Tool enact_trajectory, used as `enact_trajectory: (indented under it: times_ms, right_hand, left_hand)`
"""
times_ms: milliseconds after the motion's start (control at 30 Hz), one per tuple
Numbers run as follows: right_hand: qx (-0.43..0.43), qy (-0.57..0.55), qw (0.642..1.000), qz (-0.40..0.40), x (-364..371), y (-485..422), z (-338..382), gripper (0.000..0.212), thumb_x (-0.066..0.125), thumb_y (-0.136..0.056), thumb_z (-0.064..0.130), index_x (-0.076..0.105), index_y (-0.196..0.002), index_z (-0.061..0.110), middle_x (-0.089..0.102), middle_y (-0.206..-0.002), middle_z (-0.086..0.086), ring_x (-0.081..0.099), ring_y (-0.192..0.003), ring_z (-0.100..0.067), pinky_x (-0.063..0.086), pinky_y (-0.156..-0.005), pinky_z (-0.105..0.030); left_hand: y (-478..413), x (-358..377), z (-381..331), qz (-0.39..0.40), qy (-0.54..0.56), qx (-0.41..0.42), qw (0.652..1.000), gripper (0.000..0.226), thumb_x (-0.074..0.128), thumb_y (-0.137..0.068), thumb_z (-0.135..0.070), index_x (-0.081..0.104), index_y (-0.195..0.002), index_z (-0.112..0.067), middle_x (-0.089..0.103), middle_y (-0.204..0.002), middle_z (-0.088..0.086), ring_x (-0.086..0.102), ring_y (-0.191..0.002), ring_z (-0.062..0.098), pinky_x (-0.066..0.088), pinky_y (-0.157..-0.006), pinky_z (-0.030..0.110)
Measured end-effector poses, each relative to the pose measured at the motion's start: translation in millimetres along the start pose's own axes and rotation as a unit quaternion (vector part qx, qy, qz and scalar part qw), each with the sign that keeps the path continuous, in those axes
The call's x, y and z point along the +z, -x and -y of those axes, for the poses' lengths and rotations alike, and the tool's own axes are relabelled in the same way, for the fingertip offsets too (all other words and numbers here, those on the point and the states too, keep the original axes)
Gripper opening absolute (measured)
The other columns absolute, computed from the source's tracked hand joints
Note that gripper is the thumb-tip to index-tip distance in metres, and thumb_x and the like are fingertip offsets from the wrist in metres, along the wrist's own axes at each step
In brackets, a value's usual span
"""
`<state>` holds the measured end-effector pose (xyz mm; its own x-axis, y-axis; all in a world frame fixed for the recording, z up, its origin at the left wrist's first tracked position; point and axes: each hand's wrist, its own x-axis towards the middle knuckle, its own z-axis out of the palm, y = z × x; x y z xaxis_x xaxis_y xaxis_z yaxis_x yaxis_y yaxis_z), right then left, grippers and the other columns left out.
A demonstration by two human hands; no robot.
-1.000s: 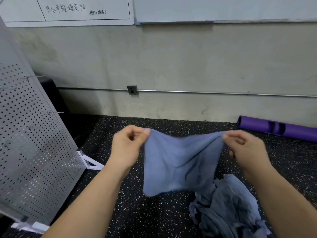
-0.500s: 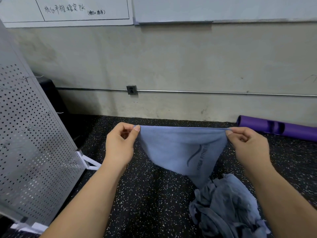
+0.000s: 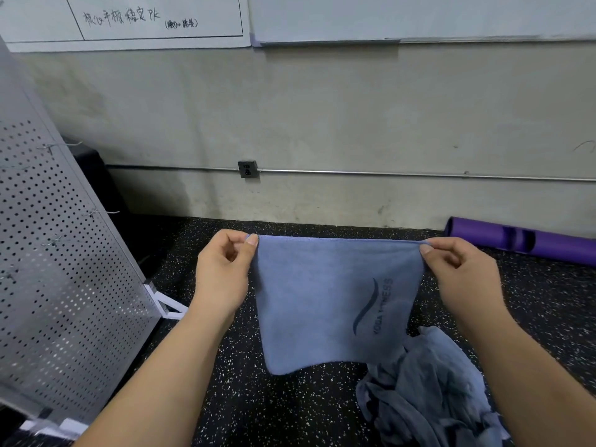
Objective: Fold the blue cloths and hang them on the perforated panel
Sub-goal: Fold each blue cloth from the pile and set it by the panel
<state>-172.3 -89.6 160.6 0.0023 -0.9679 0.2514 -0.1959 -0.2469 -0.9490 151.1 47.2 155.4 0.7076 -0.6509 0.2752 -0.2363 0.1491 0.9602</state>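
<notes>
Black speckled rubber floor [image 3: 274, 398], grey concrete wall [image 3: 322, 108] behind, whiteboard [image 3: 129, 21] with handwriting top left.

Head view, the only one. Left hand [image 3: 222, 272] pinches the upper left corner of a blue cloth [image 3: 322, 301] between thumb and forefinger, other fingers curled in. Right hand [image 3: 461, 275] pinches the upper right corner the same way. Top edge of the cloth is taut and level between the two hands. The cloth is up in the air over the floor and the rest hangs flat. Dark wave logo [image 3: 374, 304] with lettering sits on its right half; the text is too blurred to read in full. Its lower right corner overlaps the pile from this angle; contact cannot be told.

Pile of blue cloths [image 3: 435, 391] lies crumpled on the floor, lower right, beside the right forearm. Perforated panel [image 3: 64, 285] stands tilted at left on a white foot [image 3: 167, 308], well apart from the held cloth. Wire hooks [image 3: 100, 212] stick out of the panel. Purple roll [image 3: 522, 241] lies along the wall base at right. Grey outlet box [image 3: 247, 169] sits on a metal conduit [image 3: 387, 172] running along the wall.
</notes>
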Motion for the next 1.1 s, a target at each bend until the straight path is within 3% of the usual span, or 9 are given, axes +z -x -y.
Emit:
enact_trajectory:
  times_ms: [100,200,367,533,667,767,900,1100]
  right_hand:
    - [0.001,-0.014,1.000,0.015,1.9,1.3,1.9,0.004,0.077,-0.098,0.021,0.078,-0.099,0.025,0.077,-0.080,0.004,0.063,-0.070,-0.010,0.054,-0.076,-0.035]
    - [-0.009,-0.022,1.000,0.020,6.5,5.1,6.3,0.007,0.075,-0.099,0.018,0.078,-0.099,0.024,0.078,-0.085,0.000,0.067,-0.073,-0.009,0.057,-0.078,-0.036]
    - [-0.014,-0.020,0.999,0.025,8.0,7.8,11.4,0.008,0.073,-0.101,0.018,0.077,-0.100,0.026,0.078,-0.088,-0.001,0.070,-0.078,-0.013,0.061,-0.079,-0.041]
    - [-0.012,0.010,1.000,0.022,7.5,9.4,13.8,0.006,0.071,-0.102,0.023,0.073,-0.101,0.029,0.078,-0.086,0.003,0.067,-0.073,-0.013,0.058,-0.072,-0.038]
    - [-0.018,0.037,0.999,0.005,8.1,11.9,16.5,0.005,0.075,-0.099,0.025,0.074,-0.097,0.029,0.077,-0.082,0.005,0.063,-0.063,0.003,0.050,-0.066,-0.025]
    - [-0.011,0.046,0.999,-0.010,13.0,15.8,14.7,0.005,0.079,-0.094,0.026,0.076,-0.090,0.028,0.076,-0.073,0.004,0.063,-0.062,-0.003,0.059,-0.070,-0.034]
    - [-0.016,0.075,0.997,-0.010,24.8,22.9,17.8,0.007,0.080,-0.090,0.026,0.076,-0.085,0.029,0.073,-0.068,0.012,0.064,-0.060,-0.003,0.058,-0.072,-0.033]
    - [-0.041,0.056,0.998,0.015,47.6,48.9,29.6,0.009,0.082,-0.088,0.024,0.077,-0.084,0.030,0.074,-0.074,0.017,0.067,-0.065,-0.003,0.057,-0.071,-0.027]
  left_hand:
    - [-1.5,-1.6,4.4,-0.012,0.008,-0.013,1.000,0.011,0.072,-0.102,-0.024,0.071,-0.093,-0.019,0.060,-0.079,0.005,0.049,-0.070,0.017,0.043,-0.069,0.039]
    - [-3.2,-2.2,6.8,-0.015,0.009,-0.025,1.000,0.011,0.070,-0.104,-0.026,0.069,-0.095,-0.019,0.060,-0.080,0.007,0.049,-0.071,0.017,0.045,-0.070,0.040]
    - [-0.7,-1.9,1.6,-0.022,0.004,-0.013,1.000,0.012,0.066,-0.106,-0.029,0.066,-0.097,-0.021,0.053,-0.077,0.002,0.041,-0.068,0.013,0.036,-0.065,0.035]
    - [4.2,-1.8,-7.8,-0.017,-0.036,0.026,0.999,0.014,0.063,-0.107,-0.032,0.063,-0.096,-0.024,0.051,-0.072,-0.005,0.038,-0.061,0.005,0.033,-0.058,0.023]
    - [8.1,2.9,-10.5,-0.045,-0.071,0.027,0.996,0.014,0.065,-0.106,-0.028,0.064,-0.097,-0.018,0.056,-0.073,-0.006,0.045,-0.060,-0.001,0.038,-0.059,0.013]
    - [13.3,11.1,-11.0,-0.060,-0.080,0.006,0.995,0.015,0.066,-0.105,-0.030,0.065,-0.095,-0.018,0.061,-0.077,-0.005,0.050,-0.063,-0.002,0.040,-0.062,0.015]
    - [25.2,25.6,-14.0,-0.042,-0.079,-0.001,0.996,0.017,0.069,-0.103,-0.029,0.065,-0.092,-0.017,0.062,-0.076,-0.004,0.052,-0.064,0.000,0.043,-0.064,0.016]
    - [48.8,48.7,-21.6,0.027,-0.031,-0.009,0.999,0.013,0.075,-0.099,-0.024,0.071,-0.088,-0.017,0.060,-0.064,-0.020,0.051,-0.062,-0.001,0.043,-0.064,0.014]
